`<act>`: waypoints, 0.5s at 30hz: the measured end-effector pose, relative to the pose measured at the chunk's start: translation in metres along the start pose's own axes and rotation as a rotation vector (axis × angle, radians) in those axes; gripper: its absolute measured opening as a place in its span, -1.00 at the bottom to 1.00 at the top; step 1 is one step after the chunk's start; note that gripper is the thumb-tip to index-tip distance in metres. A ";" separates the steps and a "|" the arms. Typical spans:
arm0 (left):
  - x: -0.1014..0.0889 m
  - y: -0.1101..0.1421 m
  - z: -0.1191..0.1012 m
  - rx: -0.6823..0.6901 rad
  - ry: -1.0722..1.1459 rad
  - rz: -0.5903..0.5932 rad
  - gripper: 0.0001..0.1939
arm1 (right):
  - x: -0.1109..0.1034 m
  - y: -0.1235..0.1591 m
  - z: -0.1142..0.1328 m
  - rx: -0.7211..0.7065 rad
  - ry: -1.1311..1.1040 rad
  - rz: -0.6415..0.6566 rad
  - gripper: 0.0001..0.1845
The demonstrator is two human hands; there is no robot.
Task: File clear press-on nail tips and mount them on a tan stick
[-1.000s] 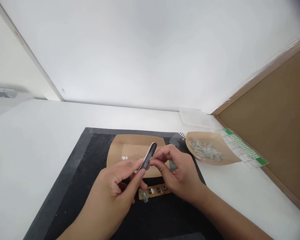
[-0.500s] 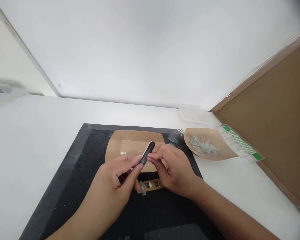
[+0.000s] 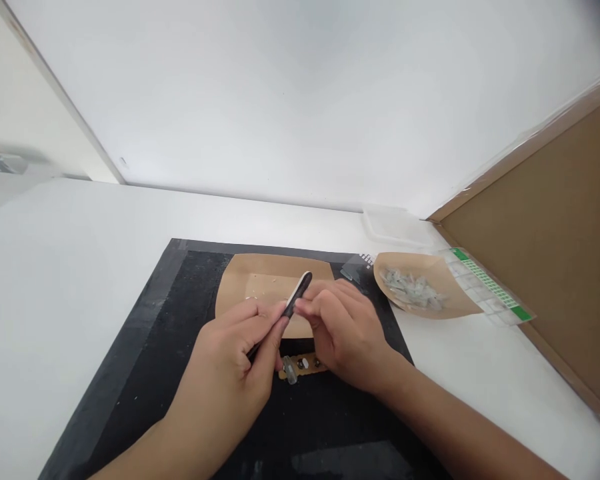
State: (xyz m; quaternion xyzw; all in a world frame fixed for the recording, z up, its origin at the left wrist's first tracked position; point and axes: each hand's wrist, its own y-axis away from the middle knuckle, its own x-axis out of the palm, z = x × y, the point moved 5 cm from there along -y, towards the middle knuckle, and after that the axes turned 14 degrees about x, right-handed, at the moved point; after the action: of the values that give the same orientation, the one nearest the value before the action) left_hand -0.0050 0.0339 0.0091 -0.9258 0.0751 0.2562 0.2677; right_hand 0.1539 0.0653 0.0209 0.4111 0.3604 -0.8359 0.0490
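A nail file (image 3: 303, 285), black on its face with a pale edge, is pinched between the thumb and fingers of my left hand (image 3: 225, 367) and slants up to the right. My right hand (image 3: 347, 337) is closed, thumb against forefinger, at the file's right side. Its fingertips grip a small clear nail tip, mostly hidden by the fingers. Below the hands lies a tan strip (image 3: 309, 365) with round dark spots, and a clear nail tip (image 3: 291, 371) sits across its left end. Behind the hands stands a brown paper tray (image 3: 230, 277) with small white bits in it.
A black mat (image 3: 300, 427) covers the white table. To the right, a brown paper tray (image 3: 457, 293) holds several clear nail tips (image 3: 413, 290), next to a clear case with a green label (image 3: 495, 283). A translucent lid (image 3: 397, 225) lies near the wall. A brown board (image 3: 540, 233) rises at right.
The nail file has turned in my left hand, so its black face looks narrower. My right fingers have shifted slightly along the file and now hide more of the nail tip.
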 end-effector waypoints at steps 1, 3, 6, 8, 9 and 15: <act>0.000 0.000 0.000 0.002 0.003 -0.005 -0.66 | -0.003 -0.001 -0.002 0.008 0.015 -0.044 -0.73; 0.001 0.000 -0.001 0.001 0.009 -0.007 -0.62 | -0.006 -0.002 -0.004 0.017 0.013 -0.073 -0.73; 0.000 -0.003 -0.003 -0.006 0.034 0.006 -0.58 | -0.003 -0.004 -0.005 -0.008 -0.013 0.019 -0.74; -0.001 -0.004 -0.003 -0.024 0.054 0.019 -0.58 | -0.004 -0.004 -0.005 -0.011 -0.020 0.004 -0.74; -0.002 -0.004 -0.002 -0.034 0.058 0.023 -0.57 | -0.005 -0.004 -0.005 -0.003 -0.025 -0.026 -0.73; -0.002 -0.001 0.001 -0.071 0.068 0.050 -0.55 | -0.004 -0.004 -0.005 0.010 -0.020 0.049 -0.74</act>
State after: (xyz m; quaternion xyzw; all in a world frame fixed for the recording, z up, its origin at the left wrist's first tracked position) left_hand -0.0070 0.0351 0.0103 -0.9407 0.0979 0.2336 0.2255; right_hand 0.1579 0.0701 0.0237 0.4118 0.3458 -0.8401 0.0710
